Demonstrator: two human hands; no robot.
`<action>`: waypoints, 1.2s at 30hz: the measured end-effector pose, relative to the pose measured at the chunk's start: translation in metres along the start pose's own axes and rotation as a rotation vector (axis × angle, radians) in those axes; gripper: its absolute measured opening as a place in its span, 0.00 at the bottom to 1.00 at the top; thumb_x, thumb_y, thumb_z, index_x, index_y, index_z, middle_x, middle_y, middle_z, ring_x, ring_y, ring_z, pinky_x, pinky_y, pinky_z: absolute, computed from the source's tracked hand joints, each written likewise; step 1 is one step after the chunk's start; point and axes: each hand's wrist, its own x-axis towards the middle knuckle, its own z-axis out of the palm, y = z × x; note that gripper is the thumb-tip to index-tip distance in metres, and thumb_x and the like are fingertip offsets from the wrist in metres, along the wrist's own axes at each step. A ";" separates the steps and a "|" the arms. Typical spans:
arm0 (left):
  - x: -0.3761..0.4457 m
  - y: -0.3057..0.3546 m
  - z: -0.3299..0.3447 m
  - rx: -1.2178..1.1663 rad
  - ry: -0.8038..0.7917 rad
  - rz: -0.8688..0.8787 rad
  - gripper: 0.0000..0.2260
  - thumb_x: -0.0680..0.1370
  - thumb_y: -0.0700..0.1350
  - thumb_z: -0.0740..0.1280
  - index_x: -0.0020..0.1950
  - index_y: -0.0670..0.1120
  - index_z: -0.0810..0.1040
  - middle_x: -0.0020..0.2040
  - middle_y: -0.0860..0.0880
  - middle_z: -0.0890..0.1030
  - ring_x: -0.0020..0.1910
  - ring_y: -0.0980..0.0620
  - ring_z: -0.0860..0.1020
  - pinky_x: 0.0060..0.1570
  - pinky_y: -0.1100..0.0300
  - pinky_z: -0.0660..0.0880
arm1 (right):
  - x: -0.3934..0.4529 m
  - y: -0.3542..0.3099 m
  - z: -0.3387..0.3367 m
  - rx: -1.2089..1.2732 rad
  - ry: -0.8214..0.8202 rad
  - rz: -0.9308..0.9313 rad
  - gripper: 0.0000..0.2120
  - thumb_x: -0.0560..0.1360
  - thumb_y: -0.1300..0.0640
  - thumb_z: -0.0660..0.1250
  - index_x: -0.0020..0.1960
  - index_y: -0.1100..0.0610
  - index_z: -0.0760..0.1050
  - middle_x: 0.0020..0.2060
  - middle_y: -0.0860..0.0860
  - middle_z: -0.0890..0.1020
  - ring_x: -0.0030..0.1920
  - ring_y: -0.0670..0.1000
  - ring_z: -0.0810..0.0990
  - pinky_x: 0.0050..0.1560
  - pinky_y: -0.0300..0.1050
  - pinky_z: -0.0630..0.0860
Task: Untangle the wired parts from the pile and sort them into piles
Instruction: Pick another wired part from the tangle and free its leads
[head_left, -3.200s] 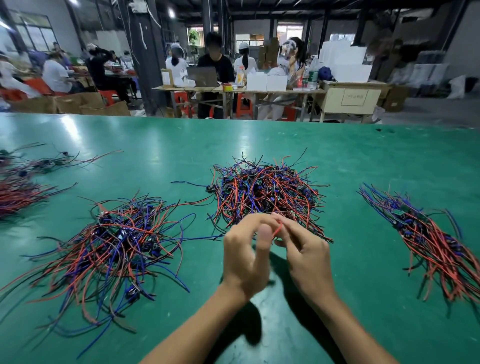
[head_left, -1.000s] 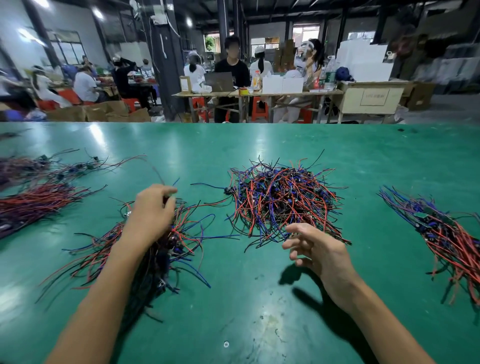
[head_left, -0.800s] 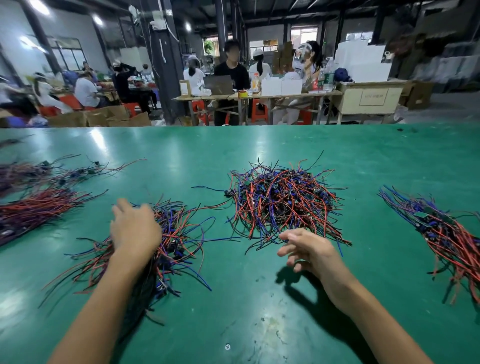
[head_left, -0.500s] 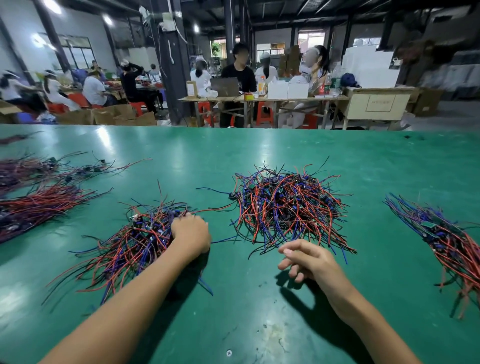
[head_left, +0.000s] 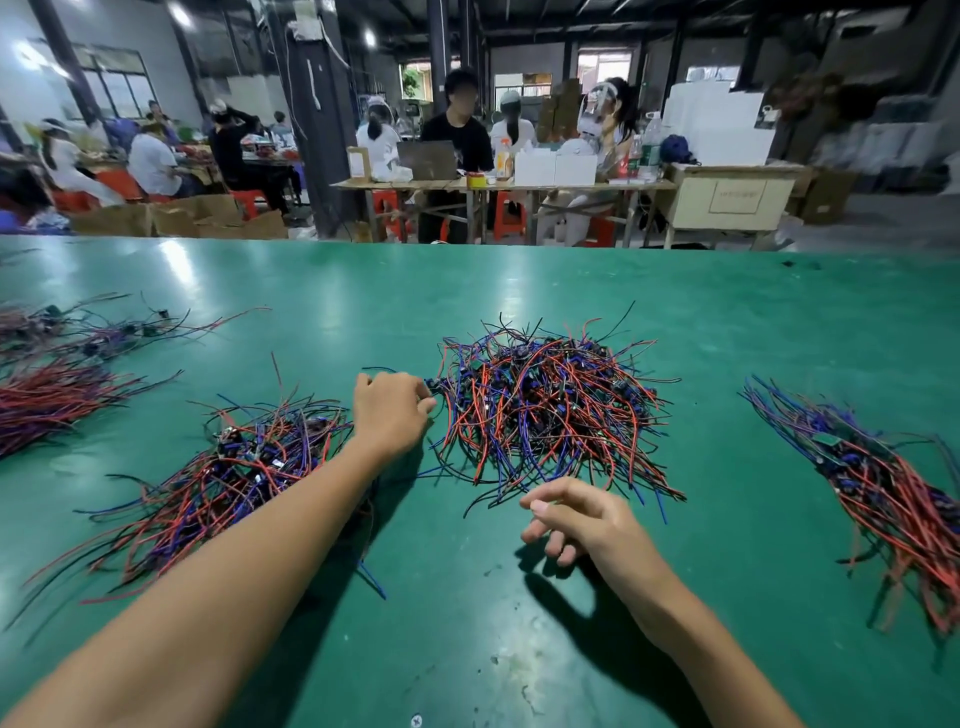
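Left hand at the tangled pile

My left hand (head_left: 390, 410) reaches the central pile (head_left: 550, 410) on the green table (head_left: 727, 322), fingers curled at its left edge; grip unclear. My right hand (head_left: 576, 522) hovers near, loosely curled, empty.

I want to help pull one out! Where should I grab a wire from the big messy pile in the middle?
Try a loose wire end at the near edge of the middle pile, coming from your own side. The ends there fan out flat on the green table, apart from the knotted centre, so fingers can probably pinch one alone. The left hand already reaches its left edge.
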 end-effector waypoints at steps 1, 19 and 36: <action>-0.003 0.005 -0.003 -0.100 0.029 -0.049 0.11 0.81 0.55 0.66 0.54 0.51 0.85 0.52 0.49 0.86 0.54 0.47 0.80 0.62 0.53 0.66 | 0.001 0.000 0.001 0.001 -0.003 0.001 0.06 0.79 0.60 0.68 0.53 0.61 0.81 0.37 0.54 0.84 0.32 0.46 0.74 0.33 0.36 0.71; -0.120 0.087 -0.009 -0.406 0.510 0.518 0.05 0.79 0.48 0.69 0.46 0.51 0.84 0.43 0.55 0.82 0.46 0.51 0.77 0.51 0.53 0.68 | 0.009 0.012 0.003 0.029 0.239 -0.124 0.24 0.77 0.69 0.69 0.68 0.51 0.70 0.42 0.52 0.85 0.30 0.48 0.77 0.30 0.42 0.75; -0.130 0.094 0.000 -1.081 0.133 0.094 0.07 0.82 0.45 0.65 0.55 0.52 0.82 0.46 0.55 0.84 0.44 0.58 0.80 0.47 0.62 0.76 | 0.011 0.007 -0.016 0.056 0.464 -0.271 0.11 0.83 0.63 0.62 0.53 0.52 0.82 0.38 0.50 0.84 0.32 0.41 0.78 0.31 0.34 0.74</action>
